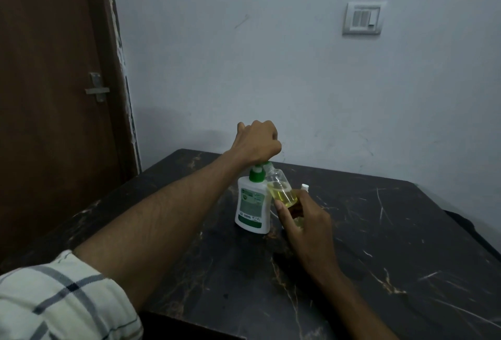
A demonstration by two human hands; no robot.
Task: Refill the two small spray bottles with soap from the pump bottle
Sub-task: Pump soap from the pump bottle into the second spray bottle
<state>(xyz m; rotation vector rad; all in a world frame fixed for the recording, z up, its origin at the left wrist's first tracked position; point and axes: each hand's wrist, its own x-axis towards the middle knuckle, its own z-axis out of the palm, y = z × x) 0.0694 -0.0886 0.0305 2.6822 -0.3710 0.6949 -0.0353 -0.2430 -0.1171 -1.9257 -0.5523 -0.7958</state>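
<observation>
Here the pump bottle (252,205), white with a green collar, stands upright on the dark marbled tabletop (379,244), towards its far middle. The left hand (257,143) sits on top of it as a fist, fingers curled down over the pump head, which is mostly hidden beneath the palm; that grip is closed around the pump. The right hand (301,220) holds a small clear spray bottle (280,190) just beside the pump bottle, on its right, tilted so that its open neck leans in under the pump's spout. Yellowish soap fills the lower part of this little bottle. The right grip is a pinch, thumb on the near side and fingers wrapped round the bottle's base. Just past the right hand's fingers a small white cap (305,187) pokes up; what it belongs to is hidden behind the hand. The left forearm is bare, with a checked sleeve (59,299) rolled up near the elbow. Behind the tabletop are a pale wall with a switch plate (362,18) and a brown door (54,95) at left.
</observation>
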